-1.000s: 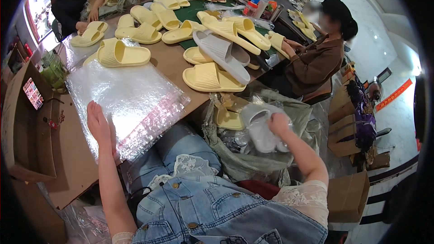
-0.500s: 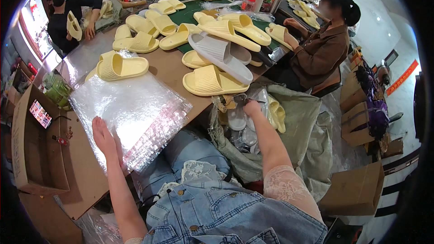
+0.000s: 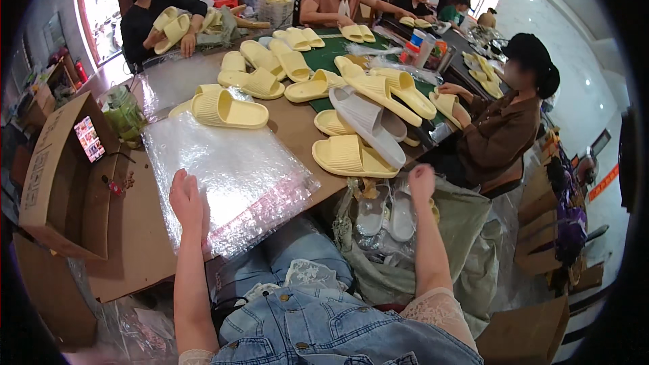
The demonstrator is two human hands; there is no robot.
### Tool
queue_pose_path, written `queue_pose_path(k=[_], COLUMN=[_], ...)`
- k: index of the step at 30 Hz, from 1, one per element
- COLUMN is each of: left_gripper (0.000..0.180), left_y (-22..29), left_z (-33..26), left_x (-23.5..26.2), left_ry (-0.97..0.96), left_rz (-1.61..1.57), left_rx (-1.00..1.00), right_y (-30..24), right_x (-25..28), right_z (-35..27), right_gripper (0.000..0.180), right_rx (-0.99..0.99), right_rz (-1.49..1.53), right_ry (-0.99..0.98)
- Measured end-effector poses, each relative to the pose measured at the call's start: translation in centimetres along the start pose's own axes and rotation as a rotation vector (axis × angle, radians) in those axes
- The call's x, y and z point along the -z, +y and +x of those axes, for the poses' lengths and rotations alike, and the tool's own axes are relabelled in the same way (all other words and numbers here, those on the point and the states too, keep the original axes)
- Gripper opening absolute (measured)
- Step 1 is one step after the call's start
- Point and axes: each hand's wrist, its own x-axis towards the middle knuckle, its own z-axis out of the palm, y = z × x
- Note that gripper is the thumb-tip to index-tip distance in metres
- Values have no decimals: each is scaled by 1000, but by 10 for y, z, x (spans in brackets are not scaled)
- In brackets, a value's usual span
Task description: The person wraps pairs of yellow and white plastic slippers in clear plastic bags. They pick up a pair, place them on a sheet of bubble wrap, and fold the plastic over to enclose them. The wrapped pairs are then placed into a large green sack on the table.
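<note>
My left hand (image 3: 187, 199) is held with its fingers stretched out, at the left side of a stack of clear plastic bags (image 3: 226, 162). To the right, my right hand (image 3: 422, 182) is closed above an open grey-green sack (image 3: 463, 213) beside the table edge. Whatever it may grip is hidden. Inside the sack lie grey slippers in clear wrap (image 3: 401, 216). Just left of that hand, a yellow slipper (image 3: 351, 157) rests at the table edge, with a grey slipper (image 3: 368, 125) leaning across others there. A yellow slipper (image 3: 226, 108) lies on the bags' far end.
More yellow slippers (image 3: 260, 83) spread over the cardboard-topped table (image 3: 135, 243). A cardboard box (image 3: 57, 155) with a phone (image 3: 89, 138) stands at left, beside a green jar (image 3: 124, 109). Co-workers sit around, including one in a brown shirt (image 3: 503, 122) at right handling a slipper.
My right hand has risen out of the sack to above its opening. My left hand stays by the bags. The view has tilted up, and the person at far left now shows two slippers.
</note>
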Motion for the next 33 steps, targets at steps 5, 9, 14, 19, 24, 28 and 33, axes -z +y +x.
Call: queue_pose_path(k=[5, 9, 14, 19, 24, 28, 33], left_gripper=[37, 37, 38, 40, 38, 39, 41], left_y=[4, 1, -3, 7, 22, 2, -8], left_z=[-2, -1, 3, -3, -5, -4, -3], left_x=[1, -3, 3, 2, -3, -3, -6], left_ry=[36, 43, 24, 17, 14, 38, 40], left_rz=[53, 70, 31, 63, 9, -1, -92], left_rx=[-45, -34, -7, -3, 47, -1, 11], right_y=[-103, -157, -199, -190, -196, -275, -328], right_x=[48, 25, -18, -37, 7, 51, 42], right_z=[92, 160, 194, 182, 172, 102, 1], right_gripper=[21, 38, 50, 48, 39, 33, 33], right_rx=[427, 331, -40, 0, 271, 371, 487], right_rz=[86, -175, -260, -156, 80, 228, 498], right_ry=[426, 182, -213, 68, 341, 167, -300])
